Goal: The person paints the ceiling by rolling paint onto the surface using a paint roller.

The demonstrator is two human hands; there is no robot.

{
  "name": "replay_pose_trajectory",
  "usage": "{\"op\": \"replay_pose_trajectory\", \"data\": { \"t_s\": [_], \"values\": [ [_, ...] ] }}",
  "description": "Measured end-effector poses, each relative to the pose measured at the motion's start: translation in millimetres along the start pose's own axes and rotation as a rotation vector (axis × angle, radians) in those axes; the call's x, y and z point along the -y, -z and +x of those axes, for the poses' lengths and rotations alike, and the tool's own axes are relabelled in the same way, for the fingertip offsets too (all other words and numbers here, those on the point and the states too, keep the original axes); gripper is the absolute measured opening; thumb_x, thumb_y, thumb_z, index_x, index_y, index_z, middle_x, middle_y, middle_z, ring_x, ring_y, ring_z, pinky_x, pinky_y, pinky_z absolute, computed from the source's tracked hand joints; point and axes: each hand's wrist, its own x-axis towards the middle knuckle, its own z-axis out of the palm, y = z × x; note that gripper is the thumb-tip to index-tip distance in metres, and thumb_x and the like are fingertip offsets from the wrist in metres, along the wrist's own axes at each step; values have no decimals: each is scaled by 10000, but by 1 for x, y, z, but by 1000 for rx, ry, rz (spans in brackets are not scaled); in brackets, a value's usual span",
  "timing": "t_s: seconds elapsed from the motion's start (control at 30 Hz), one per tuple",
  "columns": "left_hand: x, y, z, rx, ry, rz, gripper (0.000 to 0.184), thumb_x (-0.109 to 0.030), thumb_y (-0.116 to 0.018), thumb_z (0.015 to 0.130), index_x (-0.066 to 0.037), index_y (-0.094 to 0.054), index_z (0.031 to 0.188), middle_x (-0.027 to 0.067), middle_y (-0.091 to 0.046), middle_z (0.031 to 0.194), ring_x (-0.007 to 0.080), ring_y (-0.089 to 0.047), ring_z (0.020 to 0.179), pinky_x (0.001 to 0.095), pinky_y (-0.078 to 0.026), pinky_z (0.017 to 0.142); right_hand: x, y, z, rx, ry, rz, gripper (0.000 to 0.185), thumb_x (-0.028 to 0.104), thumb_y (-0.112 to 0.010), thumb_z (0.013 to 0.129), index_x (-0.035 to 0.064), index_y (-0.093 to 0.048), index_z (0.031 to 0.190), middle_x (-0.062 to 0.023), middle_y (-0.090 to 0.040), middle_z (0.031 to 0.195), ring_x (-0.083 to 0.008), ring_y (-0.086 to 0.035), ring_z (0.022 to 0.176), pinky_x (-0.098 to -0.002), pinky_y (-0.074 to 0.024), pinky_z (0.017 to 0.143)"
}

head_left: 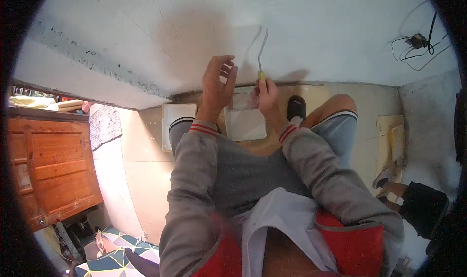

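Observation:
My right hand (266, 98) is closed round the yellow handle of a tool (261, 58) with a long, thin, bent metal rod. The rod points up in front of the pale wall (321, 34), and whether its tip touches the wall I cannot tell. To the left, my left hand (218, 85) is raised with its fingers curved and apart, holding nothing. Below both hands, a white rectangular tray or panel (245, 125) lies on the floor between my legs.
Another white panel (178, 119) lies left of my knee. A wooden cabinet (63, 165) stands at the left. Loose wires (417, 42) stick out of the wall at upper right. Another person's dark-clothed leg (422, 206) shows at lower right, near a yellow-edged item (397, 142).

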Motion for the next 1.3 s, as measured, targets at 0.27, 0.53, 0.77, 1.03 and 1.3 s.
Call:
{"op": "replay_pose_trajectory", "data": {
  "t_s": [0.27,0.53,0.77,1.03,1.3],
  "values": [
    [1,2,1,-20,11,-24,261,-2,-687,931,-46,-644,1185,101,-660,997,177,-671,799,310,-569,696,148,-47,19,77,377,-34,374,331,-526,1095,-24,-616,1020,-61,-640,789,-123,-581,706,-303,-488,656],
    [-1,2,0,-9,47,-10,233,-24,-683,967,-63,-649,1194,74,-693,1001,151,-673,851,298,-561,738,111,-45,37,100,305,51,336,300,-514,1104,-16,-609,1038,-47,-625,798,-116,-570,725,-295,-487,678],
    [4,-1,0,-23,-1,-17,254,4,-686,922,-48,-652,1168,97,-665,989,176,-669,790,309,-564,687,15,-5,7,59,107,-47,281,258,-492,1106,12,-595,1017,-28,-609,791,-119,-576,709,-304,-492,650],
    [1,-4,0,-16,-4,-11,228,-15,-683,962,-50,-651,1185,67,-673,983,145,-661,835,298,-563,738,23,27,-12,-30,320,-360,296,267,-496,1089,18,-595,964,-28,-569,690,-121,-556,630,-319,-486,599],
    [-3,-16,0,24,-4,-30,241,-3,-677,948,-46,-646,1183,84,-664,1000,162,-661,826,305,-564,716,166,27,17,-23,407,-140,343,300,-434,1124,10,-601,1051,7,-525,731,-78,-468,632,-253,-417,568]
  ]
}}
